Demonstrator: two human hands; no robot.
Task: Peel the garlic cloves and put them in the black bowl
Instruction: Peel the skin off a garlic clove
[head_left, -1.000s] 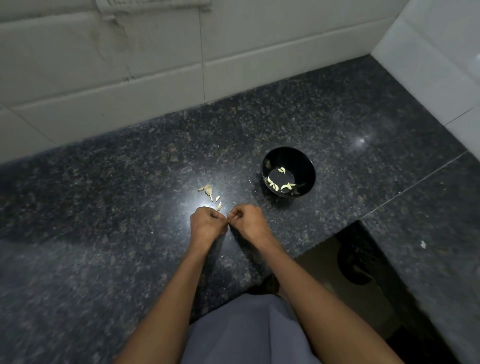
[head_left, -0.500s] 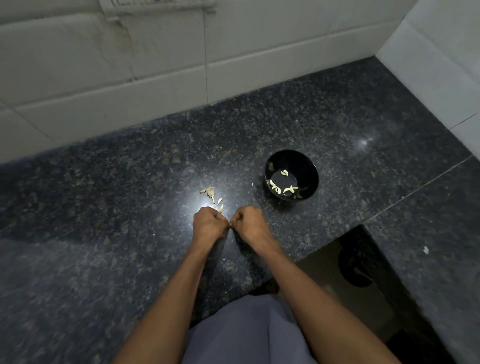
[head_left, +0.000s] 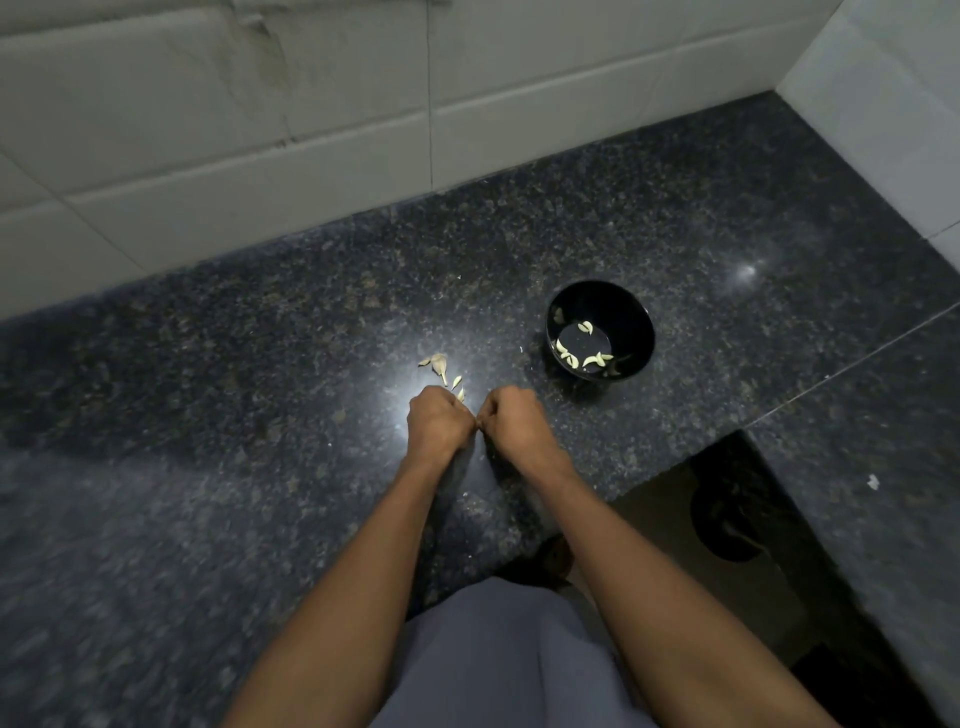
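Observation:
The black bowl (head_left: 632, 318) stands on the dark granite counter, to the right of and beyond my hands. Several peeled garlic cloves (head_left: 584, 357) lie in its bottom. My left hand (head_left: 439, 423) and my right hand (head_left: 514, 427) are curled into fists, knuckles up, with their fingertips meeting over the counter. They pinch a garlic clove between them, almost wholly hidden by the fingers. Just beyond my left hand lie a few pale garlic pieces (head_left: 457, 383) and a scrap of dry skin (head_left: 439, 362).
White wall tiles (head_left: 311, 156) close off the counter at the back and on the right (head_left: 883, 119). The counter's front edge steps back at the lower right, where the floor and a round drain (head_left: 727, 525) show. My grey clothing fills the bottom middle.
Both hands stay together at the same spot on the counter, with only small finger movement. The head camera has shifted slightly.

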